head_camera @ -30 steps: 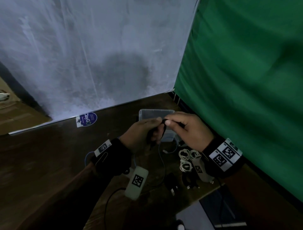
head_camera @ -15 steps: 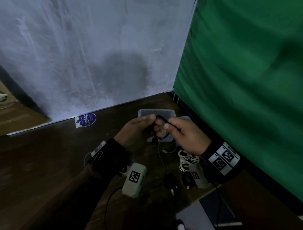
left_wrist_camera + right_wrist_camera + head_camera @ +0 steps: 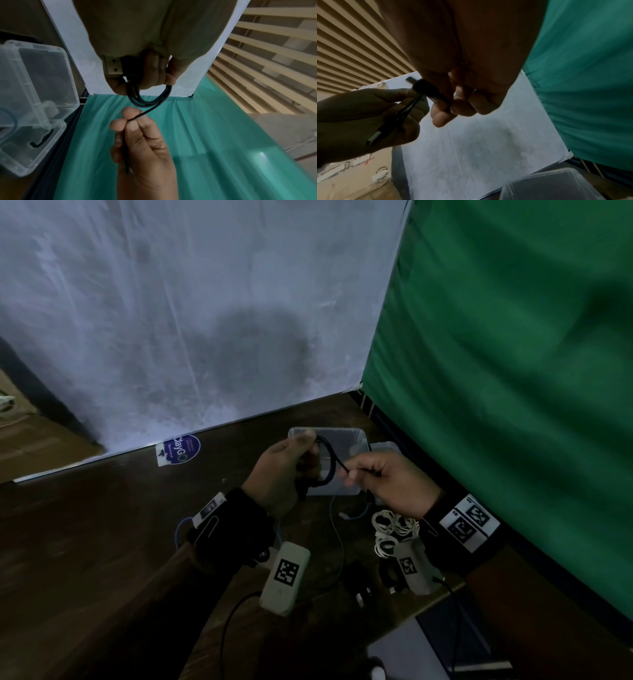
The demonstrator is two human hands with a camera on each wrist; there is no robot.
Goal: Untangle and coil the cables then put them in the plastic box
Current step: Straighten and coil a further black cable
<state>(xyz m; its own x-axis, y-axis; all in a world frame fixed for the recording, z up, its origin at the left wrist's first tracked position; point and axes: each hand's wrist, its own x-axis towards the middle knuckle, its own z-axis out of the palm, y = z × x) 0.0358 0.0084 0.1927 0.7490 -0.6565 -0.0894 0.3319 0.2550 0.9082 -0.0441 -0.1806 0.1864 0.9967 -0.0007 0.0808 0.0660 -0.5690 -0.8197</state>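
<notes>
Black cable (image 3: 329, 465) loops hang above the plastic box (image 3: 356, 440); left hand (image 3: 279, 474) grips the coil. Right hand (image 3: 390, 484) pinches its free end just right of the box's near edge.

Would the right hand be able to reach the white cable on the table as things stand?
Probably not yet: the right hand pinches the black cable, though the white cable lies uncovered just below its wrist.
</notes>
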